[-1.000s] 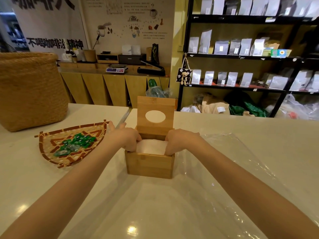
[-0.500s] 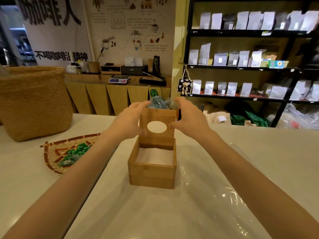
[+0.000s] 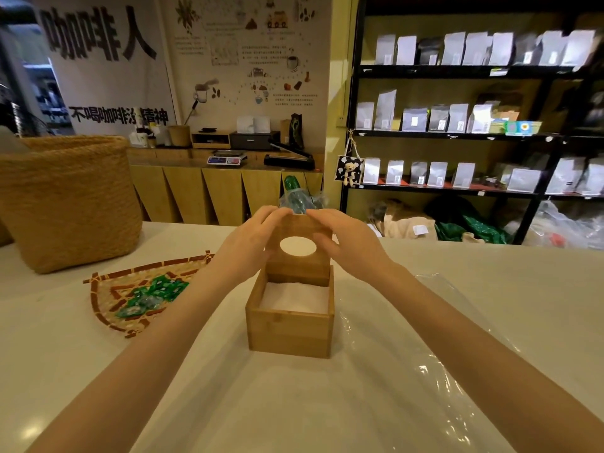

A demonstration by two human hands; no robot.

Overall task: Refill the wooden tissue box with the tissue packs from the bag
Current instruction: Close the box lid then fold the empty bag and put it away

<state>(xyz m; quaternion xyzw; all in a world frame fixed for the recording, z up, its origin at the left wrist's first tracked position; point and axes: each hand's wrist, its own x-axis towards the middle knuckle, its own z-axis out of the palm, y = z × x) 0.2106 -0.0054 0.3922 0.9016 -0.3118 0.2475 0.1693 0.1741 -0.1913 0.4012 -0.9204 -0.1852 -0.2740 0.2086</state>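
The wooden tissue box (image 3: 289,333) stands open on the white counter in front of me, with white tissues (image 3: 294,297) filling its inside. Its hinged lid (image 3: 295,268), with an oval hole, stands upright at the back. My left hand (image 3: 253,245) grips the lid's left edge and top corner. My right hand (image 3: 346,245) grips the right edge, fingers over the top. A clear plastic bag (image 3: 434,371) lies flat on the counter to the right of the box and under it.
A woven fan-shaped tray (image 3: 114,295) with several green wrapped sweets lies to the left. A tall straw basket (image 3: 68,201) stands at the far left. Behind the lid sits a green crumpled wrapper (image 3: 299,196). Dark shelves of pouches (image 3: 457,119) fill the back right.
Both hands left the tissues inside the box and rose to the upright lid, where they now hold its two sides. The camera tilted up a little.
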